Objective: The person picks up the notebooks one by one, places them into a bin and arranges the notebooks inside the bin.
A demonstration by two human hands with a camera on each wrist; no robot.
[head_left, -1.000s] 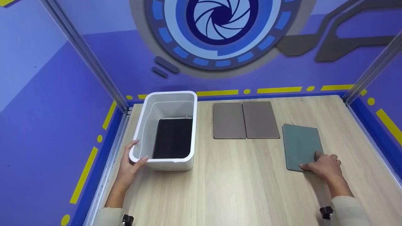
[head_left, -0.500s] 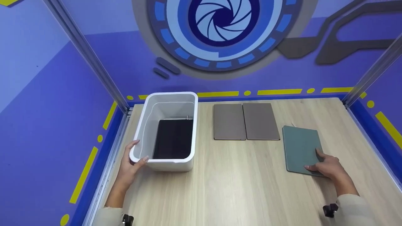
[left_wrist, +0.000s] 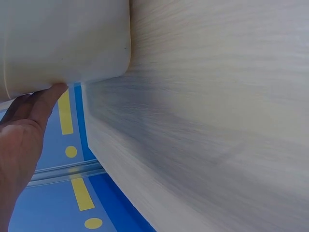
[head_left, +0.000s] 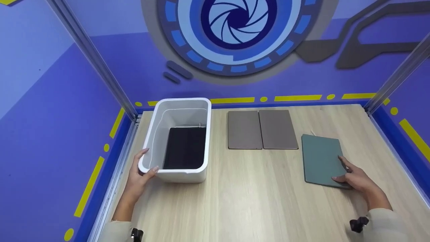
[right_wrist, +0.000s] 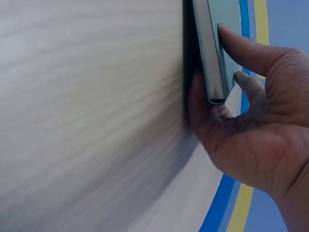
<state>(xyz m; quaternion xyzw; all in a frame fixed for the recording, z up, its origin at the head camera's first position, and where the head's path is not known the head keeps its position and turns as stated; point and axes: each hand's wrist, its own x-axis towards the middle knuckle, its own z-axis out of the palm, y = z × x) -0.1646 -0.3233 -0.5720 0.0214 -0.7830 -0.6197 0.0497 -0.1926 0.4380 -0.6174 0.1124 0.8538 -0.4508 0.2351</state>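
Observation:
In the head view my left hand (head_left: 137,181) grips the near left corner of a white bin (head_left: 181,176). Its thumb lies over the rim, and the left wrist view has the fingers against the bin's side wall (left_wrist: 63,38). Flat inside the bin is a black notebook (head_left: 184,148). Toward the right, my right hand (head_left: 361,179) holds a green hardcover notebook (head_left: 320,158) by its near right corner. From the right wrist view, the notebook's page edge (right_wrist: 208,48) is raised off the table, with fingers (right_wrist: 197,92) beneath it and the thumb on the cover.
Two brown notebooks (head_left: 244,129) lie side by side at the back middle of the wooden table (head_left: 248,201). Blue printed panels (head_left: 111,70) enclose the back and sides, with metal posts (head_left: 90,57) at the corners.
My right hand has shifted slightly right along the green notebook's near corner, its thumb sliding toward the edge. The left hand and the bin have stayed in place.

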